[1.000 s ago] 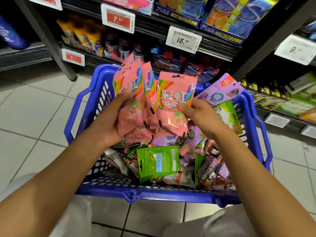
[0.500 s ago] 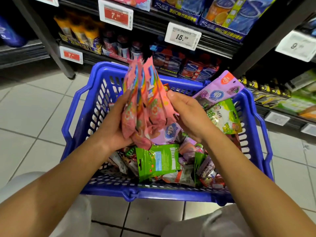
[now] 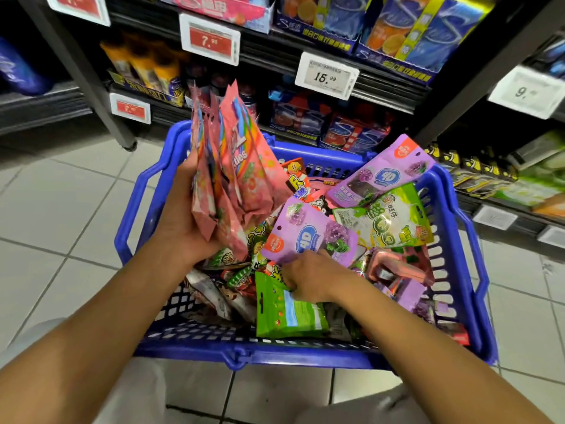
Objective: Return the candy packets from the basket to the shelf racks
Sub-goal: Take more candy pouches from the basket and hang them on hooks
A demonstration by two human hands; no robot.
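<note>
Nearest, the right hand (image 3: 308, 278) reached into the blue basket (image 3: 244, 351), fingers curled among loose candy packets (image 3: 312, 237) by its near edge, while the left hand (image 3: 183, 221) gripped a pink packet bundle (image 3: 232, 175) upright above the basket's left side, before the shelf racks (image 3: 305, 68).

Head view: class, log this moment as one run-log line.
left hand: grips pink Skittles packets | right hand: reaching into blue basket

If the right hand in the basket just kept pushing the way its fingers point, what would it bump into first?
The right hand points left and down into the pile, its fingertips already at the top edge of the green candy packet. That packet comes first, probably with the loose wrappers beside it next, though depth there is unclear.
</note>
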